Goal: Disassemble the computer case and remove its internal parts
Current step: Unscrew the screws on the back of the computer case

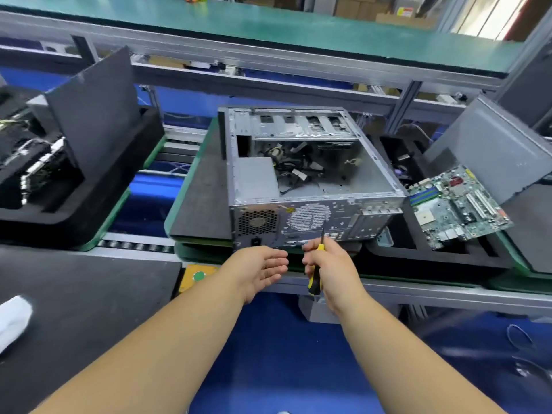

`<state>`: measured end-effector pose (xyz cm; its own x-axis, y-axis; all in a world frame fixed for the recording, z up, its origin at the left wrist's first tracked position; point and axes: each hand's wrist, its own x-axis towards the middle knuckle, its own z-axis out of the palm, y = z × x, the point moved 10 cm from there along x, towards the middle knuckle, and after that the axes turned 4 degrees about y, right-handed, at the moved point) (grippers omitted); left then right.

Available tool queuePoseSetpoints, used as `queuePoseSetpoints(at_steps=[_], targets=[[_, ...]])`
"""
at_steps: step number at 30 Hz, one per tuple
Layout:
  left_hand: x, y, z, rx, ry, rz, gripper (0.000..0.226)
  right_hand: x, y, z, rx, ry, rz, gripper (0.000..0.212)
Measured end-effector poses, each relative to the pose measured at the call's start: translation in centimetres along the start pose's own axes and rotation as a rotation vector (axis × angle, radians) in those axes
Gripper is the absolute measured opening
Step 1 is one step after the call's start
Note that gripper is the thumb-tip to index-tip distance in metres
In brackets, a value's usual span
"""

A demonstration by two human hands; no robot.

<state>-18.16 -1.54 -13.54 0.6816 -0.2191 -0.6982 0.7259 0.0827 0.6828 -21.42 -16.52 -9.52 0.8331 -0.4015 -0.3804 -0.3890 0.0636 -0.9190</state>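
Motherboard (457,204) is out, right of the case (310,180); PSU (255,180) and cables (298,165) remain. Right hand (331,267) grasps a screwdriver (315,273), left hand (263,268) released.

Open grey computer case (313,180), cables (298,167) inside

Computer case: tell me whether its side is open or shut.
Open. The case lies on its side with no panel on top; loose cables and the bare metal floor show inside, and the motherboard lies outside to its right.
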Motion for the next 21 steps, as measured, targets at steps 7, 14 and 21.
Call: queuePoseSetpoints(at_steps=[7,14,21], targets=[[-0.8,-1.5,-6.6,-0.078,0.056,-0.005,0.014,-2.1,2.7,8.3,-0.1,-0.068,0.076,0.028],[0.7,-2.8,-10.5,-0.169,0.12,-0.036,0.015,-2.6,6.5,11.8,-0.172,-0.129,0.114,0.03],[2.5,-2.1,-11.0,-0.238,0.092,0.014,0.03,-2.1,8.1,13.1,-0.238,-0.204,0.109,0.022]])
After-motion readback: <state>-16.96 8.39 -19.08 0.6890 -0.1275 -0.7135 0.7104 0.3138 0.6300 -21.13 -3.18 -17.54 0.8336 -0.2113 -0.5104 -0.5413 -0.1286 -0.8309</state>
